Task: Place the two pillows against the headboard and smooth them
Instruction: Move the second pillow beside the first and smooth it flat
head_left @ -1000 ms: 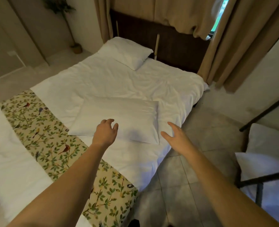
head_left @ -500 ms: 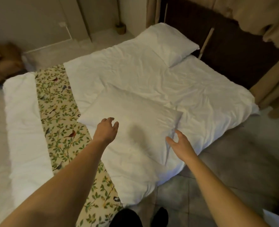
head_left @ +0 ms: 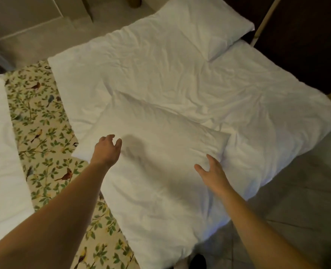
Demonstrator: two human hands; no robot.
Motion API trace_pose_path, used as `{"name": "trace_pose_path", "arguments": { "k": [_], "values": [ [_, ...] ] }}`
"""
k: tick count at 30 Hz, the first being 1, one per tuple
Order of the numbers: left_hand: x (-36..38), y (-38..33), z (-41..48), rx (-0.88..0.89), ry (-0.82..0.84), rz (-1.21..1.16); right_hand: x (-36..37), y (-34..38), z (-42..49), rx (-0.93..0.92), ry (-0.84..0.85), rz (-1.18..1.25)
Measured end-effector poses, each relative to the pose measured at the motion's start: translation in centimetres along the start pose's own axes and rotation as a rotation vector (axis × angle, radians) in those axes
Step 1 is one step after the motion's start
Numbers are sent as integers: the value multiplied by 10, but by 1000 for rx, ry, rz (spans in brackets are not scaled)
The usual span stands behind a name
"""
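A white pillow (head_left: pixel 160 140) lies flat in the middle of the bed, on the white duvet (head_left: pixel 180 78). My left hand (head_left: pixel 107 150) hovers open over its near left corner, fingers spread. Over the pillow's near right edge my right hand (head_left: pixel 212 171) is open too, fingertips at or just above the fabric. A second white pillow (head_left: pixel 197 26) rests at the far end of the bed beside the dark headboard (head_left: pixel 300 41). Neither hand holds anything.
A floral bed runner with birds (head_left: pixel 42 133) crosses the bed on my left. Grey tiled floor (head_left: pixel 300 200) runs along the bed's right side. A pale rod (head_left: pixel 265 18) leans on the headboard. My dark shoe (head_left: pixel 197 261) shows at the bottom edge.
I have stepped closer and my view has tilted down onto the bed. Both hands moved forward over the near pillow; the right one went from beside its corner to over its right edge.
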State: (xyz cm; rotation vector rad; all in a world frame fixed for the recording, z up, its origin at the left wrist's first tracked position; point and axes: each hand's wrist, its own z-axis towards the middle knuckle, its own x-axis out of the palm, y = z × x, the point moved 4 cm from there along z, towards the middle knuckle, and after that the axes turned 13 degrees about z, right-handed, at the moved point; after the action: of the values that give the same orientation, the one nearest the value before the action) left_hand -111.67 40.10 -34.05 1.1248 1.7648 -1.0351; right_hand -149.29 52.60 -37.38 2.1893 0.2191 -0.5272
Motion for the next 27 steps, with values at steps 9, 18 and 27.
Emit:
{"name": "trace_pose_path", "arguments": {
  "k": [9, 18, 27],
  "values": [
    [41, 27, 144, 36, -4, 137, 20, -23, 102, 118, -167, 36],
    [54, 70, 202, -196, -35, 15, 32, -65, 144, 206, -412, 140],
    [72, 85, 209, -283, -85, -15, 37, -96, 156, 397, -457, 466]
  ]
}}
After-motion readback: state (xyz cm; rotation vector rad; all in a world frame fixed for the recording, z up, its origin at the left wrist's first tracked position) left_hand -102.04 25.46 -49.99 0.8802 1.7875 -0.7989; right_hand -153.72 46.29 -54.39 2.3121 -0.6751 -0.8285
